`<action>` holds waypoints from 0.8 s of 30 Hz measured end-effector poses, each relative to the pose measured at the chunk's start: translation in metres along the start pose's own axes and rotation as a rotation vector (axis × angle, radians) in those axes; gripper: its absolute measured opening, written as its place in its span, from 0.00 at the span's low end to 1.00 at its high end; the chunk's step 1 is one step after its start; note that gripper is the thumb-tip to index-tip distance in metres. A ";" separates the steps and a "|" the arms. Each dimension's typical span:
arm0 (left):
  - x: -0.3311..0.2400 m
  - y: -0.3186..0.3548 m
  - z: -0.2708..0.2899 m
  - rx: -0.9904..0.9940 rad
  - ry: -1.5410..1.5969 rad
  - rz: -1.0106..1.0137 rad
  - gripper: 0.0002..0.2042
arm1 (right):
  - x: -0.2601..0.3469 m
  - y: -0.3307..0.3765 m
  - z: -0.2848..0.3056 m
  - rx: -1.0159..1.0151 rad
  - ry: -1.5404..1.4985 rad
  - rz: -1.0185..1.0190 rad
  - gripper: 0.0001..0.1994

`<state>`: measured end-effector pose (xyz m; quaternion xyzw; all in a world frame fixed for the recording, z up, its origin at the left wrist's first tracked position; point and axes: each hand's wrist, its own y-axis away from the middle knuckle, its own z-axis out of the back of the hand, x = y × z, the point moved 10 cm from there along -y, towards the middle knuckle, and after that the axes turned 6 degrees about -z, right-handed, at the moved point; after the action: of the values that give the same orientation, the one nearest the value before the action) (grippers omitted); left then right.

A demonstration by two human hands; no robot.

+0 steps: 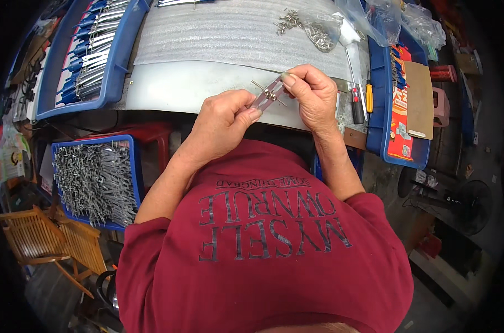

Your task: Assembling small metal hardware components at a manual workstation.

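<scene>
- Small metal part (270,94): greyish flat piece with thin pins sticking out of it, held up at the centre of the frame, just above the near edge of the work table (174,89). Finer detail too small to tell.
- Left hand (225,114): centre of frame, fingers curled, thumb and fingertips pinching the lower left end of the metal part.
- Right hand (313,94): just right of centre, thumb and forefinger pinching the upper right end of the same part; other fingers folded beneath.
- Foam sheet (230,30): ribbed, pale grey, covering the far part of the table, upper centre.
- Loose small metal pieces (290,21): scattered on the foam sheet, upper centre-right, beside a clear plastic bag (323,30) holding more of them.
- Screwdrivers (356,102): one with a dark red-and-black handle, one with a yellow handle, lying just right of the right hand.
- Blue bin, right (377,94): upper right, holding a cardboard piece and a red printed package.
- Blue tray, upper left (119,61): rows of blue-handled metal tools laid side by side.
- Blue bin, lower left (134,166): heaped with grey metal parts, beside the left forearm.
- Wooden folding chair (46,238): lower left of frame.
- Red shirt (263,261): fills the lower centre.
</scene>
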<state>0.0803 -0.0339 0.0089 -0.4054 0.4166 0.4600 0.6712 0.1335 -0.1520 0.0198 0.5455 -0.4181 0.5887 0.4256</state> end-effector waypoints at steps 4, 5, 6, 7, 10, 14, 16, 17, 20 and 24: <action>-0.014 -0.001 0.007 -0.068 -0.148 -0.119 0.05 | -0.005 -0.001 0.001 -0.011 -0.004 -0.036 0.04; -0.012 -0.001 0.007 -0.069 -0.131 -0.094 0.05 | -0.006 0.000 0.002 -0.014 0.004 -0.044 0.04; -0.012 -0.001 0.007 -0.069 -0.131 -0.093 0.05 | -0.007 -0.001 0.001 -0.014 0.004 -0.045 0.04; -0.008 -0.001 0.006 -0.060 -0.100 -0.055 0.04 | -0.007 -0.001 0.002 -0.017 0.008 -0.045 0.05; 0.009 0.000 0.001 -0.033 0.062 0.084 0.04 | -0.008 -0.002 0.002 -0.033 0.022 -0.050 0.05; 0.026 0.003 -0.005 -0.119 0.294 0.154 0.05 | -0.008 -0.003 0.002 -0.061 0.043 -0.045 0.05; 0.027 0.004 -0.008 -0.109 0.307 0.181 0.05 | -0.008 -0.003 0.001 -0.066 0.051 -0.044 0.05; 0.028 0.005 -0.009 -0.098 0.319 0.208 0.05 | -0.008 -0.002 0.001 -0.071 0.059 -0.043 0.06; 0.036 0.005 -0.013 -0.058 0.459 0.272 0.06 | -0.015 -0.002 0.000 -0.057 -0.018 -0.129 0.08; 0.036 0.007 -0.016 0.015 0.539 0.299 0.08 | -0.020 -0.005 -0.001 0.007 -0.098 -0.159 0.10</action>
<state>0.0794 -0.0367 -0.0312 -0.4424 0.6380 0.4263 0.4642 0.1384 -0.1501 -0.0004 0.6068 -0.3915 0.5270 0.4481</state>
